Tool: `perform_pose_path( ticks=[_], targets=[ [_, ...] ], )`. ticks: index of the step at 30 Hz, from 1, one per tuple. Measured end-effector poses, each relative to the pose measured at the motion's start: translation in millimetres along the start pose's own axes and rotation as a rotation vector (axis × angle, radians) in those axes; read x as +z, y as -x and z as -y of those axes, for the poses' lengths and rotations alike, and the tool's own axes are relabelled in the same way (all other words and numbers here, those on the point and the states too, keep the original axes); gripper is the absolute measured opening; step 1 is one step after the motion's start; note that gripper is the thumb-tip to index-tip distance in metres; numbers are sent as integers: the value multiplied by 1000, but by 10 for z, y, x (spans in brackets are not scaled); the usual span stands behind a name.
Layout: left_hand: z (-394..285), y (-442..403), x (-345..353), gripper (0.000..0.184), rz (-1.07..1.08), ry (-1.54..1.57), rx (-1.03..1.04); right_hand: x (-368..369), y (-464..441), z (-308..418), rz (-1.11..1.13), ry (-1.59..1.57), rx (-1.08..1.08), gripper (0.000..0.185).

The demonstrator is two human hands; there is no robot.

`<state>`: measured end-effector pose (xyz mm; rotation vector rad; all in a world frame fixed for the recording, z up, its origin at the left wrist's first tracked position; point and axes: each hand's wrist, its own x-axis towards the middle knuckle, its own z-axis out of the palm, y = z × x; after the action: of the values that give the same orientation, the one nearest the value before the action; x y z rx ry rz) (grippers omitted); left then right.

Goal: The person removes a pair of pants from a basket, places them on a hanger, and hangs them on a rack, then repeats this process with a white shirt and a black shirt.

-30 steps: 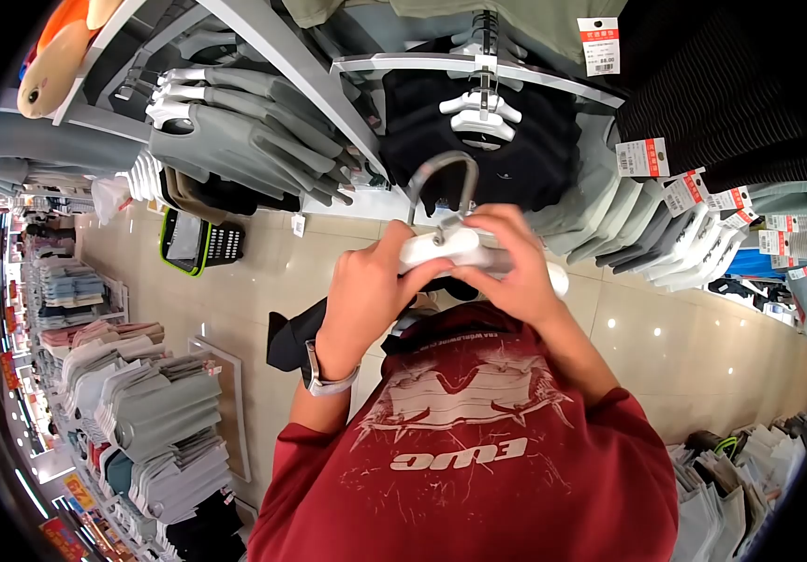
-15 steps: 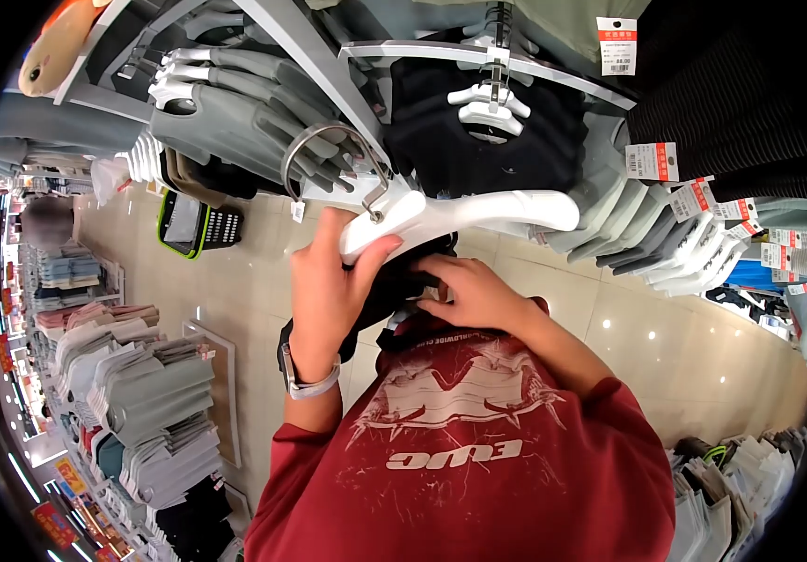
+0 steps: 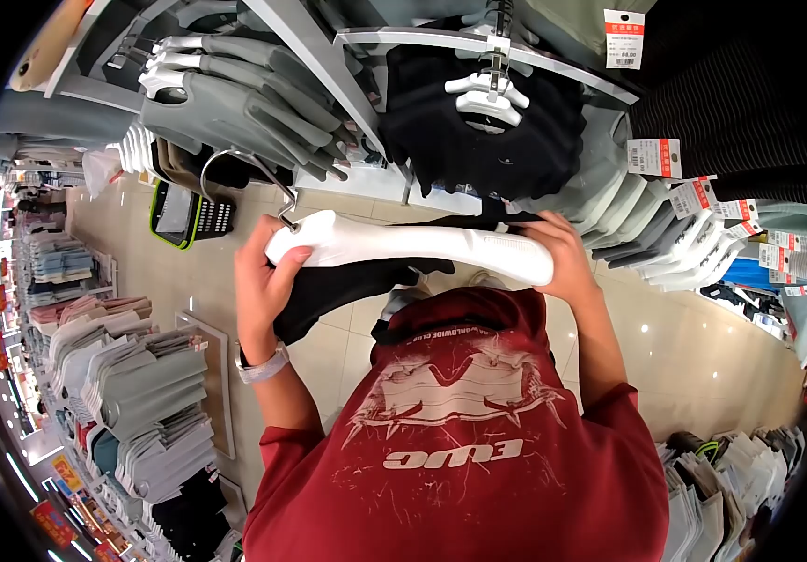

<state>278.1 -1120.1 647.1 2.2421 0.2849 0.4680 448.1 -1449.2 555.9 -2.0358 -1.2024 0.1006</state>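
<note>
A white clothes hanger (image 3: 413, 245) with a metal hook lies across the view in front of my red shirt. My left hand (image 3: 268, 281) is closed on its hook end, thumb on top. At the other end, my right hand (image 3: 567, 262) is closed, its fingers curled behind the hanger's tip with the edge of black cloth at them. A black garment (image 3: 347, 286) hangs beneath and behind the hanger, stretching from the left hand toward the right fingertips. The hanger hides part of the garment and some right fingers.
Black tops (image 3: 483, 140) hang on a rail ahead, with grey tops (image 3: 235, 112) to their left. Tagged garments (image 3: 694, 197) hang at the right. A green-rimmed black basket (image 3: 188, 215) stands on the tiled floor. Folded-looking clothes (image 3: 141, 375) line the left side.
The hanger has turned level and moved down-left with my left hand. My right hand has moved from the middle to the hanger's right end, and the black garment is spread wider.
</note>
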Motion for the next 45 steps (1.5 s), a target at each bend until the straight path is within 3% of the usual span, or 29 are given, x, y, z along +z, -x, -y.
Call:
perform_pose_path(
  ticks=[3,11,21,24,25,27,29,30,31,33,34,37,41,45],
  targets=[
    [-2,-50,-10,24,45,5,-54,-20,41,-73,-103,170,-133,27],
    [2,-74,5,21,37,-46,-139,-114,37,-4,-132,73,-201,15],
    [-52,-124,-45,23,40,-154,-53,-293,-23,374,-152,-118,-301,26],
    [-23,-103,-74,28,83,-195,32,-355,-66,551,-111,-230,-296,15],
    [-50,-94,-77,28,83,-194,34,-337,-90,647,-126,-329,-283,20],
    [-128,-45,-89,35,62,-202,91,-396,-68,789,35,-547,-209,57],
    [-154,-46,-42,41,52,-208,143,-380,-139,809,2,-324,-126,71],
    [-156,-45,-3,42,56,-198,166,-348,-168,755,38,-272,25,80],
    [-158,-41,40,43,61,-187,188,-297,-206,645,31,-147,83,74],
    [-169,-45,150,45,46,-159,181,-178,-182,340,252,-132,149,64],
    [-182,-51,230,45,64,-154,217,-118,-167,318,160,-143,104,52],
    [-169,-61,498,47,153,-191,340,-6,-146,303,182,-90,79,46],
    [-94,-187,829,44,176,-29,301,99,-94,200,130,-74,122,43],
    [4,-361,873,57,296,51,197,-34,-45,60,128,-105,170,38]
  ],
)
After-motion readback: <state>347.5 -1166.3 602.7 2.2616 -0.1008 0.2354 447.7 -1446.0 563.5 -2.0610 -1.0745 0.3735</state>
